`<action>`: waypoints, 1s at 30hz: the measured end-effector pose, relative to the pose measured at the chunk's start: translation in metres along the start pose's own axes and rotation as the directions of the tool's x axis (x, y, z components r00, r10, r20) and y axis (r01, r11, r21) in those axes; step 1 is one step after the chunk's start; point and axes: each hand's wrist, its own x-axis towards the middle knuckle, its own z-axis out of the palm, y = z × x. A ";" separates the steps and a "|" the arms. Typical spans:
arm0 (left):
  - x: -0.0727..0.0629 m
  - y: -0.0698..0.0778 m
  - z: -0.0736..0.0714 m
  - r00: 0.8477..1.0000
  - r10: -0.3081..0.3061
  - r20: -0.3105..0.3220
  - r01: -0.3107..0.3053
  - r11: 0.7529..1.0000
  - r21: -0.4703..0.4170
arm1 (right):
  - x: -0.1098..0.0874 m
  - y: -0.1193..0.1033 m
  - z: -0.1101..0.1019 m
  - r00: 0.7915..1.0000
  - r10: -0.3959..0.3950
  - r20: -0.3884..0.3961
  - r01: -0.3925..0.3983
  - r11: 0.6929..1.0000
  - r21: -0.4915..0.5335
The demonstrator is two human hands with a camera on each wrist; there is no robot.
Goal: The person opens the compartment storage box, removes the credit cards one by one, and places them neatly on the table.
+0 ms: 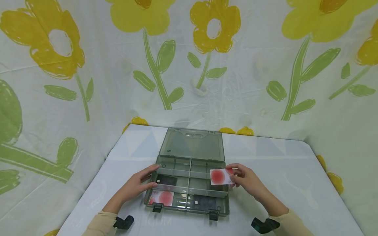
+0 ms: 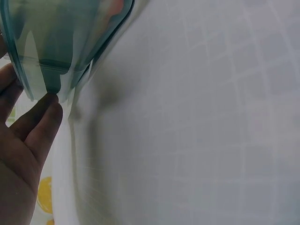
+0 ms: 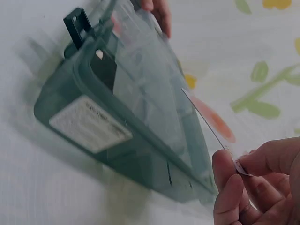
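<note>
A white card with red circles (image 1: 218, 177) is pinched between the thumb and fingers of my right hand (image 1: 246, 180), over the right side of a smoky grey-green compartment box (image 1: 188, 190). In the right wrist view the card (image 3: 211, 123) shows nearly edge-on, raised above the rim. My left hand (image 1: 137, 183) rests at the box's left side, its fairly straight fingertips touching the wall. Inside the front left compartment lies another red-circle card (image 1: 162, 198). A black VIP card (image 1: 203, 203) is in the front right one, and a dark card (image 1: 166, 180) in the middle left.
The box's lid (image 1: 193, 144) is folded back flat behind it on the white table (image 1: 274, 183). Two dark latches (image 1: 213, 215) stick out at the front. Flower-patterned cloth (image 1: 236, 98) hangs around the back and sides.
</note>
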 end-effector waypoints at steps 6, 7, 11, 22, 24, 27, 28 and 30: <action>-0.001 0.001 0.000 1.000 -0.003 -0.001 0.003 1.000 0.002 | -0.005 0.007 -0.016 0.996 0.044 -0.074 -0.046 0.999 -0.027; -0.001 0.001 0.000 1.000 -0.004 -0.002 0.004 1.000 0.003 | -0.006 0.008 -0.018 0.995 0.049 -0.084 -0.052 0.998 -0.035; -0.001 0.002 0.000 1.000 -0.007 0.000 0.007 1.000 0.008 | -0.008 0.014 -0.029 0.991 0.058 -0.123 -0.066 0.996 -0.057; -0.001 -0.001 0.000 1.000 0.003 -0.007 -0.003 1.000 0.012 | -0.013 0.031 -0.057 0.981 0.101 -0.166 -0.110 0.993 -0.046; -0.001 -0.001 0.000 1.000 0.004 -0.008 -0.004 1.000 0.012 | -0.011 0.038 -0.058 0.980 0.117 -0.161 -0.128 0.990 -0.056; -0.001 0.000 0.000 1.000 0.004 -0.007 -0.004 1.000 0.013 | -0.006 0.048 -0.058 0.972 0.161 -0.168 -0.175 0.982 -0.074; -0.001 0.000 0.000 1.000 0.005 -0.007 -0.005 1.000 0.012 | -0.004 0.052 -0.057 0.969 0.173 -0.174 -0.189 0.979 -0.079; -0.001 0.000 0.000 1.000 0.005 -0.007 -0.005 1.000 0.013 | 0.001 0.058 -0.055 0.964 0.191 -0.187 -0.212 0.972 -0.097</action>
